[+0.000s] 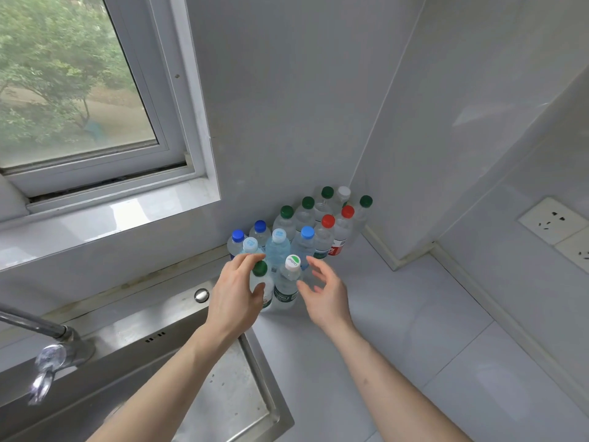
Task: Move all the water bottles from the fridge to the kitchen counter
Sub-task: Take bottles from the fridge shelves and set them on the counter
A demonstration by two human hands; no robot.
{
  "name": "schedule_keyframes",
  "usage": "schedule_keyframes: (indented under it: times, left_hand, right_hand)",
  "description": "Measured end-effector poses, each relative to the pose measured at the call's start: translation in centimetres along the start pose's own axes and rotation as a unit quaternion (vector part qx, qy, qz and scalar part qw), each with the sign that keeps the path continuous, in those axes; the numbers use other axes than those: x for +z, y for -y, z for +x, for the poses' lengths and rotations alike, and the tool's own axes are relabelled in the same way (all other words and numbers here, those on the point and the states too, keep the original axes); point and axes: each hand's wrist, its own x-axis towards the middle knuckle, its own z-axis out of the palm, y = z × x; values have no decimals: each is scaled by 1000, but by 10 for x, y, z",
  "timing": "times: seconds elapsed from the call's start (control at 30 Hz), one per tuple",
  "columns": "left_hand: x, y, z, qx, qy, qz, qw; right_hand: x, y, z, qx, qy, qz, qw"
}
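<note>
Left hand [236,291] has its fingers spread around the green-capped bottle [260,282] at the front of the group, thumb against the bottle's body and fingertips up near the cap; whether it truly grips or only touches, I cannot tell. Right hand [325,291] sits at 3 o'clock from the white-capped bottle [288,279], fingers apart and curled, just beside the bottle and holding nothing.

These 2 bottles stand upright side by side on the white kitchen counter [414,330], nearest the person. Behind them, toward 12 o'clock, the other water bottles [302,224] stand upright and packed close, running toward 1 o'clock into the corner of the walls: blue and pale blue caps in front, 2 red caps and several dark green caps further back, and a white cap at the far end.

At 7 o'clock from the bottles lies the steel sink [223,393], with the tap [47,355] at the left edge. At 10 o'clock is the window [73,90]. At 3 o'clock on the right wall is a socket [553,220]
</note>
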Motion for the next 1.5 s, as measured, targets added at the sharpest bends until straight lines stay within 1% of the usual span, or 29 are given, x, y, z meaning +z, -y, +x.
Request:
schedule_keyframes:
  times: [0.1,0.17,0.37,0.53,0.7,0.83,0.93,1.0,1.13,1.2,1.27,1.4,1.47,1.5]
  left_hand:
    - [-11,-9,-15,38,15,-12,999]
    - [-18,-15,-25,52,50,-30,997]
    - [-25,-47,-58,121,141,-39,982]
    - [-13,-90,-73,203,201,-24,958]
    - [10,-143,-96,287,243,-24,926]
    - [29,-193,-140,344,279,-35,896]
    - [43,-230,-187,392,302,-40,868]
    - [49,-257,-230,433,327,-40,839]
    - [49,-293,-304,483,359,-46,797]
    - [50,-309,-348,519,373,-48,767]
    - [50,-320,-380,535,385,-58,749]
    - [53,-357,-455,598,410,-87,683]
    - [55,-381,-498,637,422,-105,636]
    - [55,-388,-508,646,426,-109,624]
  right_hand:
    - [-19,2,-29,5,-26,21,999]
    - [-35,3,-47,14,-33,28,999]
    - [-96,10,-101,15,-32,-14,999]
    - [-148,13,-155,29,-45,-42,998]
    - [-199,8,-222,47,-107,-47,992]
    - [-236,1,-295,54,-180,-42,981]
    - [-262,-7,-363,53,-249,-40,966]
    - [-277,-16,-424,64,-303,-29,950]
    - [-292,-28,-519,87,-369,-15,925]
    - [-296,-30,-577,92,-413,-9,906]
    - [-297,-31,-618,97,-444,-9,891]
    - [-300,-30,-714,111,-519,-16,847]
    - [-299,-31,-766,121,-564,-23,817]
    - [-300,-31,-777,123,-573,-27,810]
